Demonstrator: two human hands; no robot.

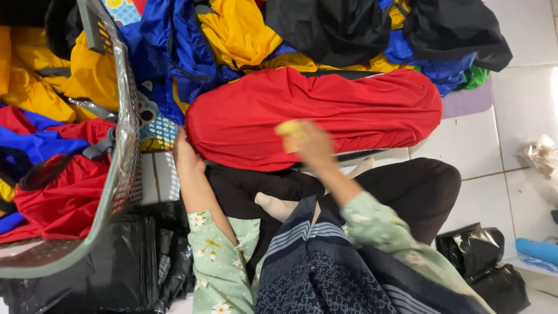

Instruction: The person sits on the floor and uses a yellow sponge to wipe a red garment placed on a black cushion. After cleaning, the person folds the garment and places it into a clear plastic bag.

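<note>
Fingers of left hand (185,156) & right hand (308,142) press red bag (349,110).

Both sleeves (221,261) are pale mint green, printed with small white flowers and thin yellowish sprigs; the cloth looks light and loose, and the cuffs end partway up the forearms, leaving the wrists and hands bare; the left hand (185,156) shows sharply, the right hand (311,142) is blurred; no rings or watch can be made out. A dark navy scarf (325,267) hangs down the front, patterned with fine pale curls and crossed by bands of thin light-grey stripes. The trousers (407,192) are plain black, loose and creased.
</note>
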